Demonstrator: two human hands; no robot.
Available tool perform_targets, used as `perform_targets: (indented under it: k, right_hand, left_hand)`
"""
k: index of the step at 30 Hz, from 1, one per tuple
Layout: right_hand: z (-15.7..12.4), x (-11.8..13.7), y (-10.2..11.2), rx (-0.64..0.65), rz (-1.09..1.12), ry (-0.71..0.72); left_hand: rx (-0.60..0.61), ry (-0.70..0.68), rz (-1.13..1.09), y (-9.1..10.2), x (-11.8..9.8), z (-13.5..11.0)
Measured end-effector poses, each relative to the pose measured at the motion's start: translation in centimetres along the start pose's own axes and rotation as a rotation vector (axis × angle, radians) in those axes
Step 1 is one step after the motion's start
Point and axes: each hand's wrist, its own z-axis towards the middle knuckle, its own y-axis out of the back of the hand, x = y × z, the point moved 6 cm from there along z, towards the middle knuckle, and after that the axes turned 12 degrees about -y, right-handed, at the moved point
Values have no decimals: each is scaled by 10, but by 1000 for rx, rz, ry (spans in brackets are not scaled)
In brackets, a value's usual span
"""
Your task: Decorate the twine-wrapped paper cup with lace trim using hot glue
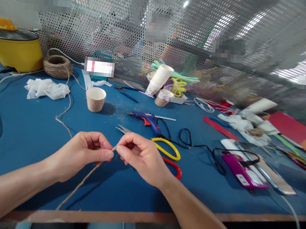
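Note:
Jute twine (80, 185) is pinched between thumb and fingers of my left hand (89, 149), and its loose part slants down to the table's front edge. Right beside it, my right hand (140, 155) pinches the same twine close to the left fingertips. Another strand (67, 111) leads back to the twine ball (57, 66) at the left rear. Scissors (174, 155) with one yellow and one red handle lie under my right hand, which partly hides them. Beyond my hands a small cup (95, 100) with a twine-coloured outside stands upright on the table.
A blue glue gun (148, 122) lies behind the scissors, its black cord running right to a purple power strip (244, 171). Stacked paper cups (159, 79), pliers (126, 92) and a decorated cup (165, 97) sit farther back. A yellow pot (14, 50) occupies the left rear.

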Motion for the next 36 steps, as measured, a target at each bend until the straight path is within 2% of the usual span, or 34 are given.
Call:
perform_targets:
  k: [5, 15, 22, 28, 36]
  right_hand:
    - [2, -1, 0, 42, 27, -30]
    - [0, 3, 0, 2, -16, 6]
    - [-2, 7, 3, -80, -120, 118]
    - [-3, 5, 2, -40, -74, 58]
    - [2, -4, -3, 48, 47, -84]
  left_hand:
    - [12, 3, 3, 1, 1, -1]
    - [-6, -14, 19, 2, 1, 1]
    - [37, 119, -147, -3, 7, -1]
    - [69, 180, -258, -3, 13, 0]
    - [88, 211, -277, -5, 15, -3]
